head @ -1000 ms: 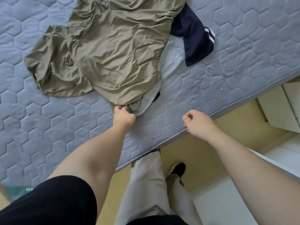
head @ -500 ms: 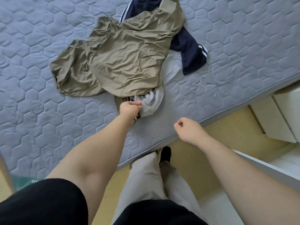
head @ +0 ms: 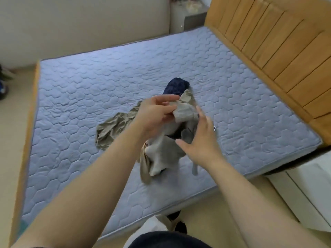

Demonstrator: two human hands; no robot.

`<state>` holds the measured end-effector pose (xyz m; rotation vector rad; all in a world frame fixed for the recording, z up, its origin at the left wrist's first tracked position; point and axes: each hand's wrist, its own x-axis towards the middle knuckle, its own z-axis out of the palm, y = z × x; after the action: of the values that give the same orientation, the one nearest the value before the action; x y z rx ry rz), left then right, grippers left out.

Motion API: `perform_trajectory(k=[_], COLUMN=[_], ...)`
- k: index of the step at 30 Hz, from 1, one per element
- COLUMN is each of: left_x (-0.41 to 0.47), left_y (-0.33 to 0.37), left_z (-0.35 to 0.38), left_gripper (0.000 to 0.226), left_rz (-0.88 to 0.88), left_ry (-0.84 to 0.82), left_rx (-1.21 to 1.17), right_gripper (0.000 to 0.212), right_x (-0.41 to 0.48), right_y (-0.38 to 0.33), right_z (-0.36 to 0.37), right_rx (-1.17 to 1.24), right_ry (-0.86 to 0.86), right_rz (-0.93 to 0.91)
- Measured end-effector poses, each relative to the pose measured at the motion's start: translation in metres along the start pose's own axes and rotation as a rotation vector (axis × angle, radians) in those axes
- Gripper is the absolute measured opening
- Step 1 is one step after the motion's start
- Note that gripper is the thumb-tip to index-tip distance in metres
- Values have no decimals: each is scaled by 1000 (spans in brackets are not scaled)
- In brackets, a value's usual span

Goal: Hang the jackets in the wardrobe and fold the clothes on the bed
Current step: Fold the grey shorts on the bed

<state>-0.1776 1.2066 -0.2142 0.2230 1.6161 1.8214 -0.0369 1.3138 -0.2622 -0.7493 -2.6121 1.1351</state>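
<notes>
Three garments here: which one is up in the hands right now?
The light grey garment, pinched by the left hand. The khaki garment and navy garment lie largely on the mattress.

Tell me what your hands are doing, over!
Left hand pinches grey garment, held above bed. Right hand open beside it. Khaki shirt and navy top lie below, nothing folded yet.

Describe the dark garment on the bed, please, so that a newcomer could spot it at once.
Start at the grey-blue quilted mattress beside the wooden headboard. Near its middle, just beyond the left hand, lies the navy garment. It is the only dark piece: the khaki garment and the grey garment are pale.
</notes>
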Motion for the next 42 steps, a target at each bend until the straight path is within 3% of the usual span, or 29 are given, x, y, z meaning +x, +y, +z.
perform_trajectory(k=[6,13,17,23,29,35,42], left_x=[-54,-93,-96,-81,-58,-46,-43], left_y=[91,110,114,91,82,79,64], left_z=[18,21,9,-13,-30,-44,-54], left_gripper=[20,21,23,56,64,54,64], left_rz=[233,256,252,254,247,336,447], left_ry=[22,2,-29,-82,-84,-77,-53], left_rx=[32,82,99,526,552,705,954], right_gripper=[91,36,9,4,6,12,11], right_x=[-1,-11,-9,3,28,42,61], right_y=[-74,-107,-122,-150,-172,-162,-159], right_z=[-59,-86,-98,-113,-122,-134,-151], right_rx=[187,111,123,256,239,202,192], right_ry=[183,401,423,291,159,208,314], right_rz=[-204,-543,-609,-523,-557,-540,-450])
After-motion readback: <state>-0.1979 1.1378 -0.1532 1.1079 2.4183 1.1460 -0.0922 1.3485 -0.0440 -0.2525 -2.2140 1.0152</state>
